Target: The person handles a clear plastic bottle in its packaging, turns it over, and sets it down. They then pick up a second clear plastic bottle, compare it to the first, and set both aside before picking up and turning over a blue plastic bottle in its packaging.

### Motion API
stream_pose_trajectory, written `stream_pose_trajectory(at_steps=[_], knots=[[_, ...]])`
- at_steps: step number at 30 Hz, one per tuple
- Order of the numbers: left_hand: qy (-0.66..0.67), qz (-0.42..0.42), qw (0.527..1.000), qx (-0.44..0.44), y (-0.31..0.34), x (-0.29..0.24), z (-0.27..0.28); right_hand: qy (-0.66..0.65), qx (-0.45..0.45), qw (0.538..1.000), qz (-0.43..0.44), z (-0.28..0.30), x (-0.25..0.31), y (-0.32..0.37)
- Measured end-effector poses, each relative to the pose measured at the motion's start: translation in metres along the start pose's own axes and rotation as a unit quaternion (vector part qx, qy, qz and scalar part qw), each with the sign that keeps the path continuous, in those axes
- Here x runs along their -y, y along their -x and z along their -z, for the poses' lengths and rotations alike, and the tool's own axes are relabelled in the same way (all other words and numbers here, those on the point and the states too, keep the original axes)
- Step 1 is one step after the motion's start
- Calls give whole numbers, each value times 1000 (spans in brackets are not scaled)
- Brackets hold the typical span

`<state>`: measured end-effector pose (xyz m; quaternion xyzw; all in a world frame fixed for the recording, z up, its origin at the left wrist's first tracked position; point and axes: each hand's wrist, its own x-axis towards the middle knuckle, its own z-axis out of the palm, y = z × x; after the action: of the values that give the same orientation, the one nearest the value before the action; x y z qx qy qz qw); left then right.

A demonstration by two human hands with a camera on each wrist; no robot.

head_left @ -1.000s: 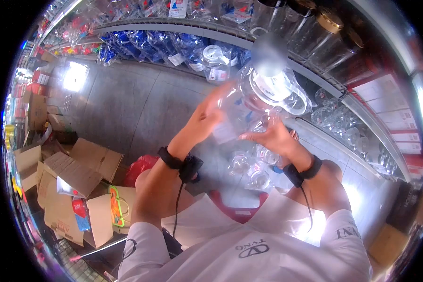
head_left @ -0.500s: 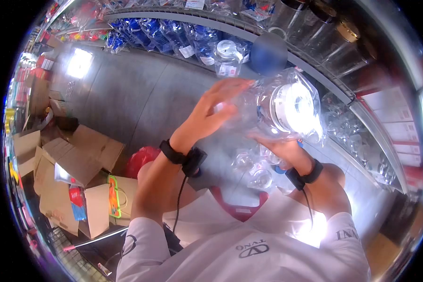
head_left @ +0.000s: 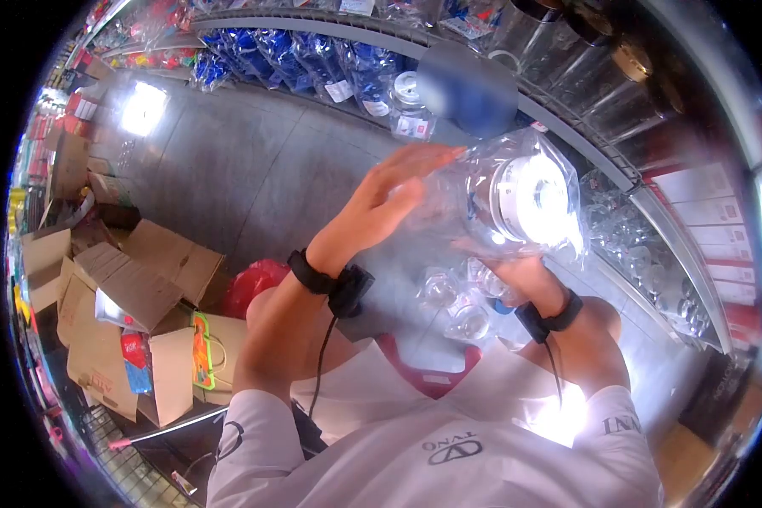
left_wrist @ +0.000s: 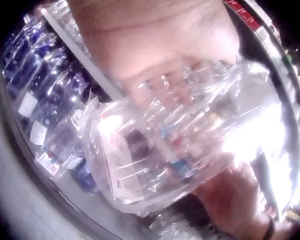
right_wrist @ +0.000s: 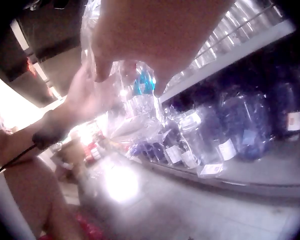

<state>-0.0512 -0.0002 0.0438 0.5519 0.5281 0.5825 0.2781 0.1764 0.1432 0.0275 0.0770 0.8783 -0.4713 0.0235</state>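
Observation:
A clear plastic jug (head_left: 484,190) with a white lid (head_left: 538,195) lies tilted sideways between both hands, wrapped in clear film. My left hand (head_left: 371,207) grips its base end, thumb and fingers spread around it. From below, my right hand (head_left: 521,273) holds the jug near the lid, its fingers mostly hidden behind the wrapped body. Through the film in the left wrist view, a white label (left_wrist: 121,167) shows near the base. The right wrist view has a blue patch (right_wrist: 145,84) showing between thumb and fingers.
Wrapped blue jugs (head_left: 300,68) line a low shelf ahead, beside a clear jug (head_left: 411,106). Dark-lidded jars (head_left: 584,59) stand on the shelf above. Several wrapped clear items (head_left: 457,305) lie on the floor between the knees. Opened cardboard boxes (head_left: 127,288) and a red bag (head_left: 258,288) sit at left.
The jug has moved right and turned, so its lid now faces the camera more. The left hand has shifted to its base end; over the last half second little has changed.

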Motion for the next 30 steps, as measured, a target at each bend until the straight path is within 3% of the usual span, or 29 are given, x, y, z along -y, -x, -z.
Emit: stream_pose_trajectory(at_steps=[3, 6, 9, 12, 13, 15, 17, 20, 22, 24, 25, 28, 30], knots=[[19, 13, 1000, 9, 2, 2, 0, -85, -62, 994, -23, 1, -1, -3], [200, 78, 976, -32, 4, 7, -9, -294, -218, 930, 14, -5, 10, -20], [94, 186, 977, -37, -1, 11, 3, -389, -163, 906, -27, 7, -5, -23], [-50, 121, 991, -34, -3, 7, -2, -581, -65, 806, -95, 21, 2, -20], [-65, 128, 989, -18, 0, 14, -4, -600, -46, 794, -88, 23, 2, -19], [-251, -19, 968, -2, 3, 31, -3, -616, -117, 761, -167, 20, 18, -20], [-281, -42, 959, 18, 7, 40, -2, -615, -174, 740, -208, 19, 35, -19], [-338, -66, 938, 33, 1, 37, -5, -657, -91, 712, -231, 14, 12, -18], [-105, -17, 994, 1, 3, 53, -18, -632, -95, 724, -259, 23, 31, -16], [-83, -10, 996, 9, 10, 60, -23, -571, -141, 771, -243, 18, 28, -9], [-181, -28, 983, 33, 11, 53, -23, -519, -184, 808, -211, 11, 17, -6], [-250, 17, 967, 39, 11, 40, -30, -235, -292, 917, -137, 22, 4, -8], [-126, 91, 988, 6, 10, 38, -37, 13, -341, 936, -88, 28, -11, -15]])
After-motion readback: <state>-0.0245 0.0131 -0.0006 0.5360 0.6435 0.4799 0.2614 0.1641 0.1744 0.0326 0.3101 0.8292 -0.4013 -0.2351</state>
